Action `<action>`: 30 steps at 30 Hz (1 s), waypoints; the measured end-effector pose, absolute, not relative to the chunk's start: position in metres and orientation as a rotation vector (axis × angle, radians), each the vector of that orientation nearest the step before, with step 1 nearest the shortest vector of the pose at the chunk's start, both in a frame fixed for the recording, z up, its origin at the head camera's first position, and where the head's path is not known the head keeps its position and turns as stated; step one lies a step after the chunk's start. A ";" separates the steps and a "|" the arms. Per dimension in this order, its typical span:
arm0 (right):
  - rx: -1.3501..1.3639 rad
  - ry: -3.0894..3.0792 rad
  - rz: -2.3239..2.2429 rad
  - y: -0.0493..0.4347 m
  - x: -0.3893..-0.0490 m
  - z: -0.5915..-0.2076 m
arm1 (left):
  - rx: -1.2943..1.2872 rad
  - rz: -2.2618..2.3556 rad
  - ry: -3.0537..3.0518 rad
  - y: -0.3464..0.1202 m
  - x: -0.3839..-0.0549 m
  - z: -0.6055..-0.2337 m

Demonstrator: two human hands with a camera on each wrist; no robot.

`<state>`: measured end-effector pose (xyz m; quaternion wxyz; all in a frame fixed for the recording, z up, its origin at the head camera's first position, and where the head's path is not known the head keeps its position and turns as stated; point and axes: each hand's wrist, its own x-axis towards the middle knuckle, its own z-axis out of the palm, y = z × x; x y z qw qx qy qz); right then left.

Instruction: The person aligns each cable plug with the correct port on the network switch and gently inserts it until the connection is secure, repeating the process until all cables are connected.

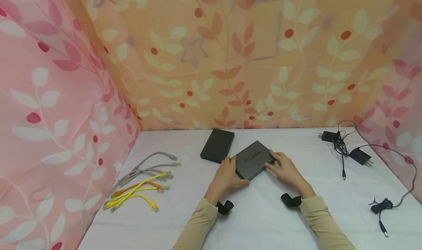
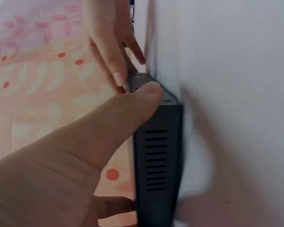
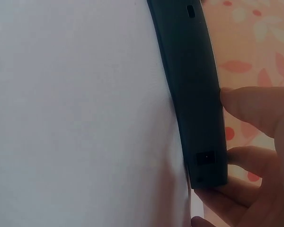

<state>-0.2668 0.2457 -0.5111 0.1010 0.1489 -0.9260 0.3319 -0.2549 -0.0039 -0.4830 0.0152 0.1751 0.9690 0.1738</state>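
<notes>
A flat dark grey network switch (image 1: 254, 160) lies turned at an angle near the middle of the table, small lettering on its top. My left hand (image 1: 226, 178) grips its left end, fingers at the far left side and thumb by the near corner. Slotted vents run along the side of the switch (image 2: 157, 161) in the left wrist view. On the other end, my right hand (image 1: 287, 170) holds the switch between thumb and fingers. A small socket shows on the edge of the switch (image 3: 199, 109) in the right wrist view. Behind it lies a second black box (image 1: 217, 145).
Grey, yellow and orange network cables (image 1: 138, 186) lie in a bunch at the left. Black power adapters (image 1: 360, 156) with bundled cords (image 1: 341, 147) are at the right, and another tied cord (image 1: 382, 206) lies nearer. Patterned cloth (image 1: 211, 107) hangs behind the white table (image 1: 257, 220).
</notes>
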 end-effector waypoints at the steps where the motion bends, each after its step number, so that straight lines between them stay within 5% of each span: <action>1: 0.449 -2.732 0.972 0.244 -0.267 -0.511 | 0.543 0.534 3.010 -0.005 -0.254 -0.481; 30: 0.553 -2.868 1.134 0.268 -0.264 -0.496 | 0.706 0.306 2.975 -0.006 -0.255 -0.482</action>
